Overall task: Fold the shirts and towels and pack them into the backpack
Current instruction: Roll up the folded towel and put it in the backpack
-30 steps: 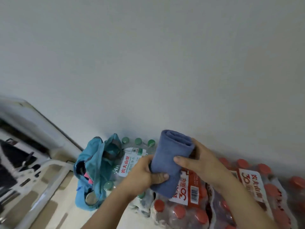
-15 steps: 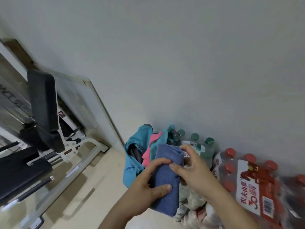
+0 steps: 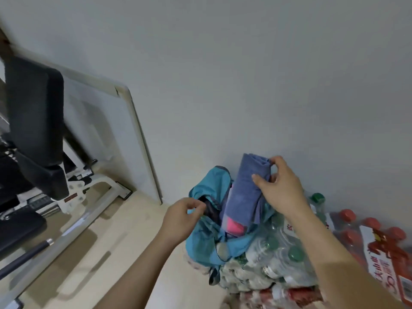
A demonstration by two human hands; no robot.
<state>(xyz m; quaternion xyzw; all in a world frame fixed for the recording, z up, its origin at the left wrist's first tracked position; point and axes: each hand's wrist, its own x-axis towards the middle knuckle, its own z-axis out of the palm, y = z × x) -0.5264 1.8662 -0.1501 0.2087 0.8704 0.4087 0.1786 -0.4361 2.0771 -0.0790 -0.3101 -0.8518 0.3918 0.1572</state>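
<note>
A teal backpack [image 3: 207,239] leans against the wall on packs of bottled water, its top open. My right hand [image 3: 278,188] grips a folded blue towel [image 3: 244,188], which stands upright with its lower end inside the backpack's opening. Something pink [image 3: 234,227] shows in the bag just below the towel. My left hand [image 3: 182,217] pinches the backpack's left rim and holds the opening apart.
Shrink-wrapped packs of green-capped bottles [image 3: 274,253] and red-capped bottles [image 3: 374,237] lie under and to the right of the bag. A black padded exercise bench with a white frame [image 3: 38,139] stands at the left. A white board [image 3: 111,130] leans on the wall.
My left hand has let go of the towel and taken the backpack's rim. My right hand has brought the towel over the bag and set its lower end into the opening.
</note>
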